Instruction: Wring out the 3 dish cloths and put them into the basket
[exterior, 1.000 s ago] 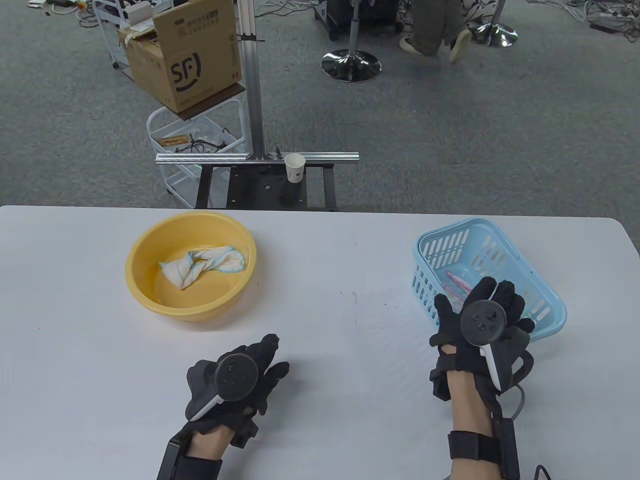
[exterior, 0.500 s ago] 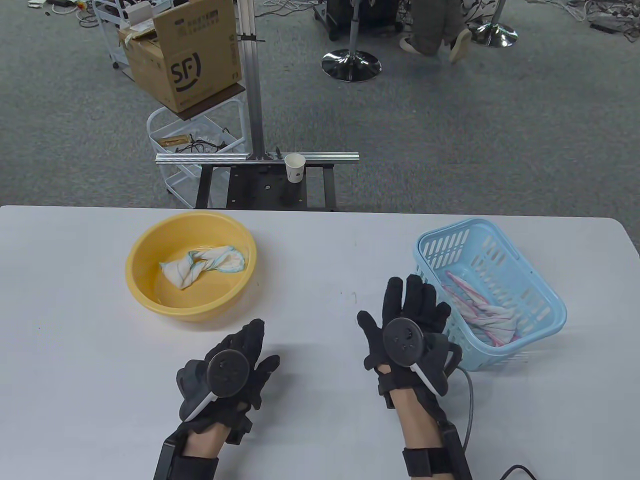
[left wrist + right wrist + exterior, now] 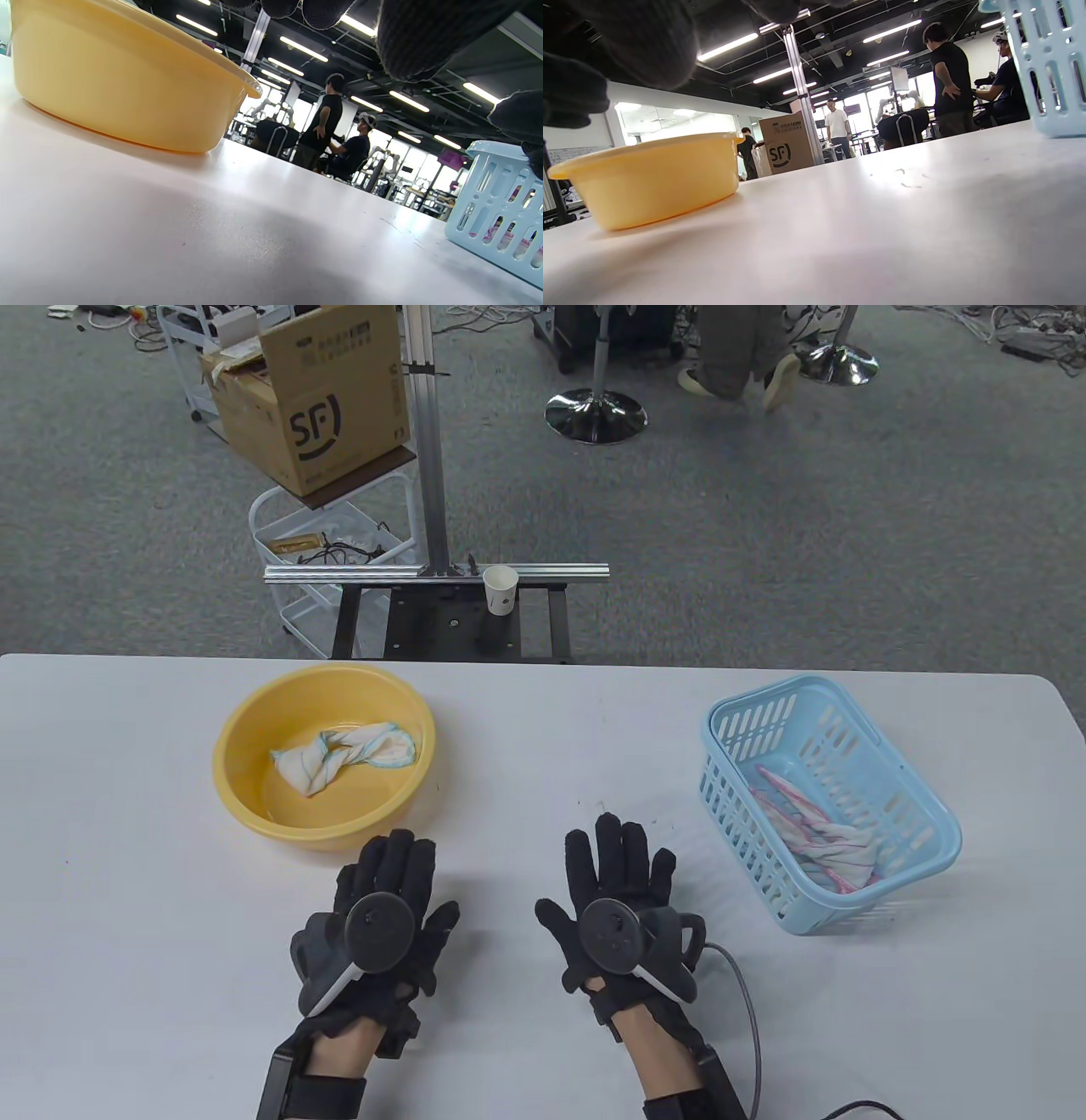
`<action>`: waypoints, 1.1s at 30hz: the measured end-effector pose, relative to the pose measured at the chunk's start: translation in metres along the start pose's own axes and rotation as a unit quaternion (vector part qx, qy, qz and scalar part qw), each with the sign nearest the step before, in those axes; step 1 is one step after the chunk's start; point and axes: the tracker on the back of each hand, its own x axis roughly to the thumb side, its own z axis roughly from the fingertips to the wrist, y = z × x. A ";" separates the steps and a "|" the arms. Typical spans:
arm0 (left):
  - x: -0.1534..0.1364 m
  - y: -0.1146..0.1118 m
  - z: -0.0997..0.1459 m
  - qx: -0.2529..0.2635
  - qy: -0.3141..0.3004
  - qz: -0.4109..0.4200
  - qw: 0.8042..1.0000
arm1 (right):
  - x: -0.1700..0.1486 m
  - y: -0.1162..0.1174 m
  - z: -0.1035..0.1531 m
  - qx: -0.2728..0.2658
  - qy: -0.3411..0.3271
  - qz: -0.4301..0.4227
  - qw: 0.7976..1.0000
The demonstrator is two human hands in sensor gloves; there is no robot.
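A yellow basin (image 3: 246, 789) stands at the table's left with a twisted white cloth with blue edging (image 3: 344, 753) lying inside. At the right, the light blue basket (image 3: 925, 806) holds a wrung white cloth with pink stripes (image 3: 819, 831). My left hand (image 3: 386, 891) lies flat just in front of the basin, fingers straight, holding nothing. My right hand (image 3: 615, 874) lies flat at the table's middle, left of the basket, fingers spread and empty. The basin's wall (image 3: 118, 97) fills the left wrist view, with the basket (image 3: 500, 212) at its right. The right wrist view has the basin (image 3: 649, 178) left and basket (image 3: 1048, 67) right.
Beyond the table's far edge stand a metal frame with a paper cup (image 3: 500, 589), a white wire cart (image 3: 331, 551) and a cardboard box (image 3: 314, 407). People (image 3: 946, 80) stand in the room behind. The white table (image 3: 543, 729) lies bare between basin and basket.
My right hand drew back from over the basket and moved left to the table's middle, leaving the pink-striped cloth inside. My left hand shifted slightly left and straightened, pointing toward the basin.
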 end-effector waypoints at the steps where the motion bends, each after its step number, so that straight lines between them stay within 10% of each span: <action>1: 0.000 -0.001 0.000 -0.001 0.002 -0.005 1.000 | 0.000 0.001 0.001 0.001 0.000 -0.001 1.000; 18: -0.005 0.014 0.000 0.018 0.062 -0.042 0.997 | -0.010 0.001 0.013 0.003 0.010 -0.044 0.999; 33: -0.046 0.106 -0.073 -0.056 0.160 -0.011 0.985 | -0.010 0.001 0.014 0.002 0.008 -0.066 0.998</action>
